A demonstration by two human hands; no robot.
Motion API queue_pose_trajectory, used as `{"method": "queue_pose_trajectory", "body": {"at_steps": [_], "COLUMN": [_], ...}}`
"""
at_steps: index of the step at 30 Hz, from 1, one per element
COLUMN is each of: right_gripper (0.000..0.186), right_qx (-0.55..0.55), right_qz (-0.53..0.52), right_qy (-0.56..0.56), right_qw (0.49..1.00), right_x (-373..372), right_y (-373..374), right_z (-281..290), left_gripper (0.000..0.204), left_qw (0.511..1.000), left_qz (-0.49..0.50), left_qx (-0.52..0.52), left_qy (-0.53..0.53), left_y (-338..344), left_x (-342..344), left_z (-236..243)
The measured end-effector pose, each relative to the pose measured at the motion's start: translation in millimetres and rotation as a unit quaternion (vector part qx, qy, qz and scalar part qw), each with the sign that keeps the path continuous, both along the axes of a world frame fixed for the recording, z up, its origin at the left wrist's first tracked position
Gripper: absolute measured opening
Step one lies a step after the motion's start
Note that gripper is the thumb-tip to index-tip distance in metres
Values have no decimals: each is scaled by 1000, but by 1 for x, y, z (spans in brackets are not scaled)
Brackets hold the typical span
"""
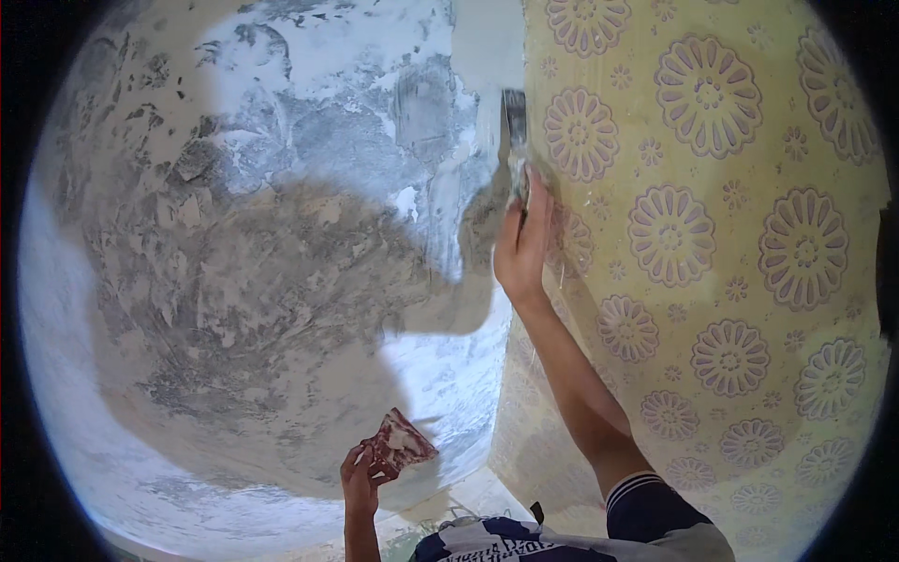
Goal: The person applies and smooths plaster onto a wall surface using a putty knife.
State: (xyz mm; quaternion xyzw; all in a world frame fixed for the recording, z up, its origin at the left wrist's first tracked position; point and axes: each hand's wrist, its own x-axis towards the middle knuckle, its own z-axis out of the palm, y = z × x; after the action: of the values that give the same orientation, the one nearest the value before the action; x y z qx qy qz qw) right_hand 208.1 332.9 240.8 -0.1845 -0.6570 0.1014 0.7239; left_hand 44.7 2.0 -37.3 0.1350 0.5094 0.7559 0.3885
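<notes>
My right hand (pixel 524 239) is raised to the inner corner of the room, its fingers closed around the handle of a putty knife (pixel 515 117). The knife's metal blade points up and lies at the edge where a smooth strip of pale plaster (pixel 487 56) meets the patterned wall. Lower down, my left hand (pixel 361 476) grips a small dark-red flat board (pixel 403 440) by its edge. Pale putty is smeared over the board's face. Part of the knife's handle is hidden by my fingers.
To the left stretches a rough grey wall (pixel 234 281) with white plaster patches and my shadow on it. The right wall (pixel 670 309) is yellow with purple flower shapes. Both walls meet in a vertical corner; a strip of floor (pixel 473 492) shows below.
</notes>
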Motion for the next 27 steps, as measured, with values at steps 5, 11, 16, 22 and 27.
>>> {"method": "queue_pose_trajectory", "body": {"at_steps": [5,11,16,22,27], "right_gripper": [47,47,48,47,46], "right_qx": [-9,74,58,13,-21], "right_qz": [-56,-62,-59,-95,-32], "right_qy": [-88,-18,-25,-76,-8], "right_qw": [995,995,996,993,999], "right_x": [8,-8,-15,-25,-22], "right_y": [-16,-17,-9,-46,-37], "right_z": [-104,-47,-5,-90,-114], "left_gripper": [18,16,15,17,17], "left_qw": [1000,1000,1000,999,999], "left_qz": [-10,18,-6,-12,-46], "left_qx": [24,11,26,33,24], "left_qy": [0,-16,-14,-1,5], "left_y": [-3,-14,-16,-24,-23], "left_x": [-11,-25,-33,-45,-53], "left_z": [6,0,0,-7,-2]}}
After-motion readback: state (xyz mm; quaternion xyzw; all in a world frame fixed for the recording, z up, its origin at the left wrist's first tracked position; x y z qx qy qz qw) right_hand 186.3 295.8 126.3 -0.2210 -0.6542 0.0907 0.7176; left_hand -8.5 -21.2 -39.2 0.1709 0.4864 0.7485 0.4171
